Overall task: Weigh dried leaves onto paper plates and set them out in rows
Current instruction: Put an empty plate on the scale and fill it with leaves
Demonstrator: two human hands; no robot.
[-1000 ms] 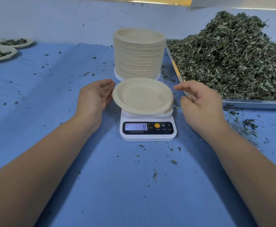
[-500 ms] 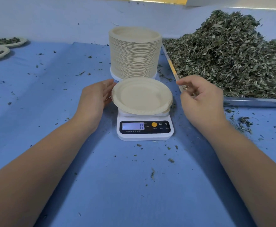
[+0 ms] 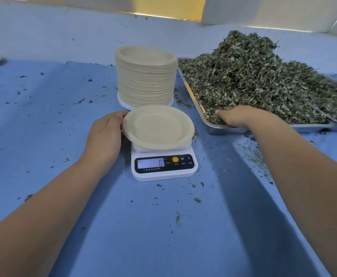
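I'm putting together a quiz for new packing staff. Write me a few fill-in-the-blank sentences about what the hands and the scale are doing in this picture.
1. The left hand touches the ____ that sits on the scale.
2. The scale shows the number ____.
3. The fingers of the right hand are in the dried leaves in the metal ____.

Missing words: plate; 0; tray.
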